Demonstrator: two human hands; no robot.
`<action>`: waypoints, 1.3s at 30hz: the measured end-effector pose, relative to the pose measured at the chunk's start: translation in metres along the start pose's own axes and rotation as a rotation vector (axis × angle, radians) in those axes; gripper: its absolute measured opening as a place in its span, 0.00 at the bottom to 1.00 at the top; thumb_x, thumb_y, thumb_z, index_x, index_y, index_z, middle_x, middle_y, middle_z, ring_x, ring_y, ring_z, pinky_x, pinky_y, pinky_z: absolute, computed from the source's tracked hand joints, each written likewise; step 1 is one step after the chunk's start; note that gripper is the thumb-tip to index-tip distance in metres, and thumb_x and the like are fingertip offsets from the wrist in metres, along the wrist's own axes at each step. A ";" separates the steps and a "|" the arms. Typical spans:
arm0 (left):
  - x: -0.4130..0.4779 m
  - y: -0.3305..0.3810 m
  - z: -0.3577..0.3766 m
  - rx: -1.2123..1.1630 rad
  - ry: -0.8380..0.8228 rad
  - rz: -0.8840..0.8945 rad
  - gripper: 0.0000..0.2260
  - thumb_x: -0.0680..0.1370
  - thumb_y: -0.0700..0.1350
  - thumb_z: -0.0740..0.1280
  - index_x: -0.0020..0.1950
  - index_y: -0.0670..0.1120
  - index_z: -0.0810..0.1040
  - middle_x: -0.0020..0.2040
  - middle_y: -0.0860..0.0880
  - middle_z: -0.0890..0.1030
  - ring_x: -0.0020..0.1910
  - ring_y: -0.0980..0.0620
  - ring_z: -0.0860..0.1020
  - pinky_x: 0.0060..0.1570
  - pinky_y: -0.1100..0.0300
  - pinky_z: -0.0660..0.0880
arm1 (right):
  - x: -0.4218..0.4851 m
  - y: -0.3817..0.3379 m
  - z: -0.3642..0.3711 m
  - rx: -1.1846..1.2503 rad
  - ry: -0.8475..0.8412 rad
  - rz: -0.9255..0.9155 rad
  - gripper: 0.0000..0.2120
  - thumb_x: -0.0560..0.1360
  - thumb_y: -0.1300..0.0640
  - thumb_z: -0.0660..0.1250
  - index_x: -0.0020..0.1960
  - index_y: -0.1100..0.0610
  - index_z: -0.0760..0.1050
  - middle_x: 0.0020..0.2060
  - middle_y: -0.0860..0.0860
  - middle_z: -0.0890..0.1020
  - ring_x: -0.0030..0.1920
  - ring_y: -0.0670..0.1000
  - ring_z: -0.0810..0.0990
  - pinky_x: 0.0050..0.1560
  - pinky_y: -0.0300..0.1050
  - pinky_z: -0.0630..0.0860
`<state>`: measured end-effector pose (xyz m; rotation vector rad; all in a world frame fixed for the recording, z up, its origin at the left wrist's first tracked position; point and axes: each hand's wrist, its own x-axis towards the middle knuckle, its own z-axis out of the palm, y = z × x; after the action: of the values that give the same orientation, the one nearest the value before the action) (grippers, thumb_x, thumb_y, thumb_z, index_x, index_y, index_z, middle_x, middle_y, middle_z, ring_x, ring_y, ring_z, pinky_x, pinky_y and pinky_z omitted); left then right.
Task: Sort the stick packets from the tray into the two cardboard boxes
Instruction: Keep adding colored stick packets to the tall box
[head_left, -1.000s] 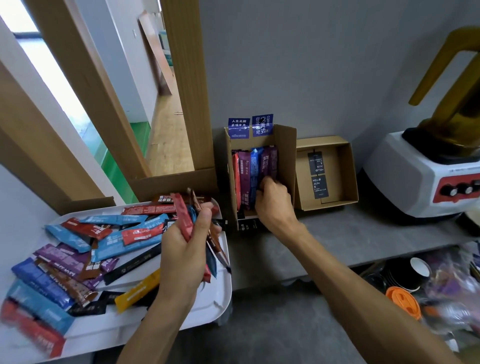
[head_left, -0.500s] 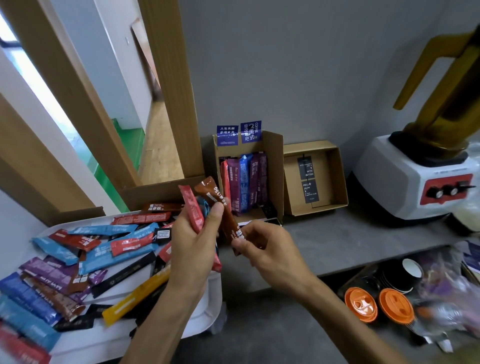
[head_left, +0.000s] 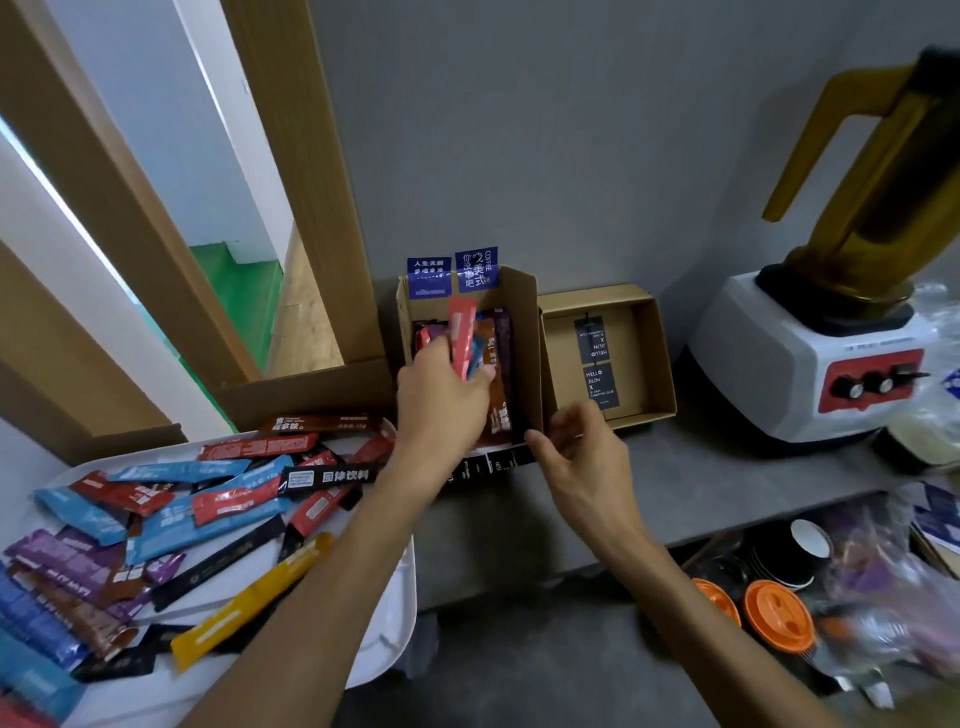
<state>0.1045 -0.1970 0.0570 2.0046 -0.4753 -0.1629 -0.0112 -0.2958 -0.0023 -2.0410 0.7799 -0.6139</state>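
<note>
A white tray (head_left: 395, 613) at the lower left holds several coloured stick packets (head_left: 218, 512). The left cardboard box (head_left: 525, 332) stands upright against the wall with several packets in it, a brown packet (head_left: 496, 384) among them. My left hand (head_left: 441, 402) is in front of that box, shut on a red packet (head_left: 461, 332) and a blue one behind it. My right hand (head_left: 576, 452) hovers by the box's lower right corner with its fingers curled and apart, holding nothing. The right cardboard box (head_left: 660, 358) holds only two dark cards.
A white blender (head_left: 810, 364) with an amber jug stands at the right on the grey counter (head_left: 701, 473). Below the counter are cups with orange lids (head_left: 774, 616) and plastic bags. A wooden frame (head_left: 291, 218) rises behind the tray.
My left hand rose from above the tray to the left box with its packets. The brown packet left my hands and now stands in the box. My right hand let go and dropped to the box's corner.
</note>
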 end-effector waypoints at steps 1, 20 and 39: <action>0.013 -0.001 0.011 0.019 -0.017 -0.016 0.17 0.78 0.46 0.70 0.66 0.46 0.74 0.57 0.49 0.80 0.55 0.52 0.80 0.53 0.55 0.80 | 0.006 0.003 0.001 -0.012 -0.004 0.002 0.10 0.76 0.51 0.72 0.52 0.51 0.73 0.42 0.44 0.79 0.43 0.42 0.79 0.42 0.39 0.78; 0.022 -0.019 0.060 -0.066 0.023 0.013 0.13 0.81 0.43 0.66 0.65 0.45 0.75 0.57 0.46 0.80 0.53 0.50 0.82 0.51 0.52 0.82 | 0.027 0.025 0.008 -0.031 -0.144 -0.052 0.06 0.78 0.59 0.69 0.48 0.52 0.72 0.41 0.47 0.77 0.40 0.49 0.80 0.39 0.49 0.83; -0.049 -0.030 -0.075 -0.555 0.260 -0.016 0.16 0.77 0.56 0.63 0.53 0.45 0.78 0.40 0.50 0.84 0.36 0.52 0.83 0.36 0.60 0.80 | -0.011 -0.039 0.029 0.277 -0.345 -0.034 0.07 0.77 0.52 0.71 0.51 0.51 0.75 0.45 0.49 0.83 0.42 0.46 0.84 0.39 0.43 0.83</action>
<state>0.0911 -0.1040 0.0613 1.4585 -0.2146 -0.0353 0.0124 -0.2552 0.0135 -1.8387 0.4324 -0.3509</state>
